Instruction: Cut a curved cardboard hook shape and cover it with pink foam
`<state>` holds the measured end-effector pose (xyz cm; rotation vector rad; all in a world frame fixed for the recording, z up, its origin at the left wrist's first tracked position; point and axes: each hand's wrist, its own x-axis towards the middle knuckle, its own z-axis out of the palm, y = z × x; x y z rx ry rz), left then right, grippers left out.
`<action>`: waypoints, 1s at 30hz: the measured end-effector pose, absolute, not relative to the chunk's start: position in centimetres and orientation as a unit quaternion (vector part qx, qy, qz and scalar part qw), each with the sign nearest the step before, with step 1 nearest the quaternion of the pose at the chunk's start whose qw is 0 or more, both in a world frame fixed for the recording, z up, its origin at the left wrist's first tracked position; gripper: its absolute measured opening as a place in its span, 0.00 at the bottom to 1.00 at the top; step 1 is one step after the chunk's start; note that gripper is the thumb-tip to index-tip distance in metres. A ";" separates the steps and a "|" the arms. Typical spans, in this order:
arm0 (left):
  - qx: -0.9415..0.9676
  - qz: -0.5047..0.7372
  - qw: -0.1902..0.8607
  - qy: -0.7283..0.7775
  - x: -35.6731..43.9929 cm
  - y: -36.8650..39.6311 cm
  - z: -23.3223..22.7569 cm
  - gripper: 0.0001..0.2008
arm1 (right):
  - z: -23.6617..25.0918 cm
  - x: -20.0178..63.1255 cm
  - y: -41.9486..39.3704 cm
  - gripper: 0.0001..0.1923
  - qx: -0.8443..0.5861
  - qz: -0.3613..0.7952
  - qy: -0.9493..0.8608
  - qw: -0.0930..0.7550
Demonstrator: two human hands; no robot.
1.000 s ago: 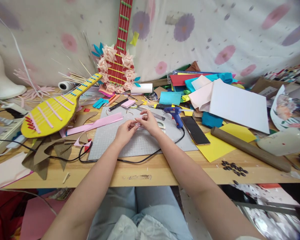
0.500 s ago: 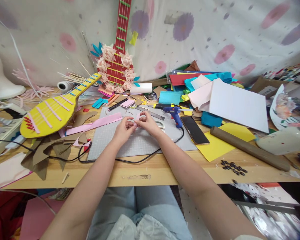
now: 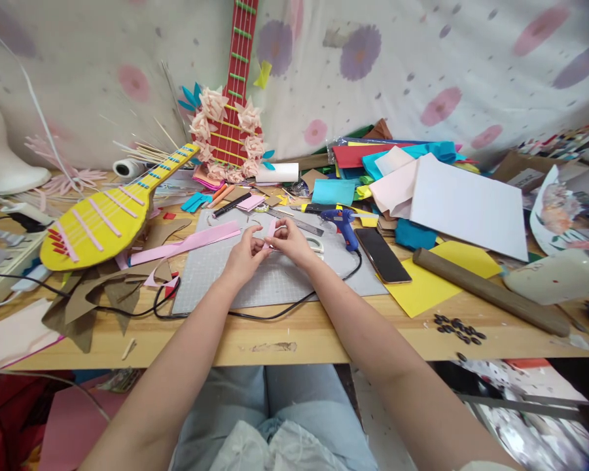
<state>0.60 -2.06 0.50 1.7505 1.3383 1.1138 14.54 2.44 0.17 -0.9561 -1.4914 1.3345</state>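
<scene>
Over the grey cutting mat (image 3: 211,275), my left hand (image 3: 246,256) and my right hand (image 3: 293,243) meet, fingertips pinched together on a small pink strip (image 3: 271,227). The strip's upper end sticks up between the hands; its lower part is hidden by the fingers. Whether it is paper or foam I cannot tell. White-handled scissors (image 3: 316,245) lie just right of my right hand, partly covered by it. Left of my left hand lie longer pink strips (image 3: 186,243). A metal ruler (image 3: 299,224) rests behind the hands.
A blue glue gun (image 3: 342,226) stands on the right, its black cord (image 3: 275,316) running along the mat's front. Beside it lies a phone (image 3: 383,256). A yellow paper lute (image 3: 93,222) sits left; a red one with flowers (image 3: 228,124) stands behind. Black beads (image 3: 459,328) lie front right.
The fingers have shifted slightly around the pink strip, and more of its upper end now shows upright. The left fingertips have come closer to the right hand. Nothing else has moved.
</scene>
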 end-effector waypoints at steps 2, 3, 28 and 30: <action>0.692 0.400 0.304 0.518 0.7 -2.2 0.7 0.27 | 0.2 14.5 2.4 0.21 -0.394 0.530 -0.592 0.462; 0.705 0.383 0.287 0.524 0.7 -2.2 0.9 0.28 | 0.2 14.5 2.4 0.21 -0.393 0.534 -0.585 0.467; 0.497 0.534 0.251 0.636 -0.9 -0.8 0.6 0.12 | 0.0 15.1 3.0 0.22 -0.416 0.536 -0.527 0.512; 0.495 0.523 0.318 0.616 -0.7 -0.7 0.4 0.13 | 0.2 15.1 2.8 0.23 -0.418 0.538 -0.520 0.515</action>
